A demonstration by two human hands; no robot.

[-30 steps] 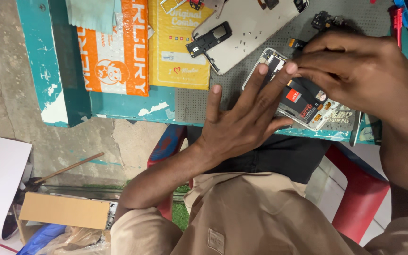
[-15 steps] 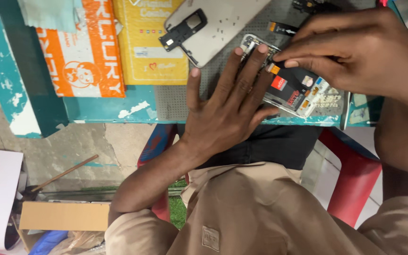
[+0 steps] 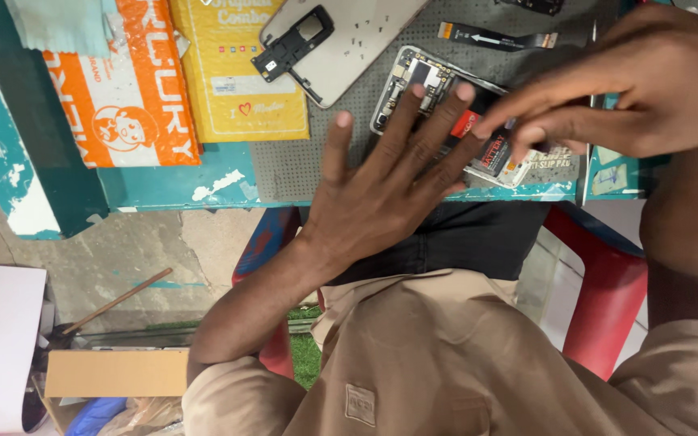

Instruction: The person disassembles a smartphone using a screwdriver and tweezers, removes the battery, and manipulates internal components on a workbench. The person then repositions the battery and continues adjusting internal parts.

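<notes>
Phone (image 3: 430, 89), back off, lies open on grey mat (image 3: 300, 165) at tabletop (image 3: 179, 186) front edge, circuit parts showing at its upper end. Left hand (image 3: 389, 182) spread flat, fingers splayed, two fingertips pressing down on phone's middle; palm on mat just below it. Right hand (image 3: 632, 89) w/ thumb and forefinger pressed together at phone's lower end, over black battery (image 3: 490, 153) w/ red label; whether tips actually grip battery edge or a tab, cannot tell. Change vs 0.5 s ago: left hand has slid slightly up the phone, fingers now reach nearer the board; right fingertips have closed in tighter on battery end. Judgement: phone is being braced while battery end is worked, prob lifting stage. Detached back cover (image 3: 349, 40) w/ black camera frame lies just beside, upper left; flat cable (image 3: 494, 37) above; yellow and orange packets (image 3: 147, 97) well left
</notes>
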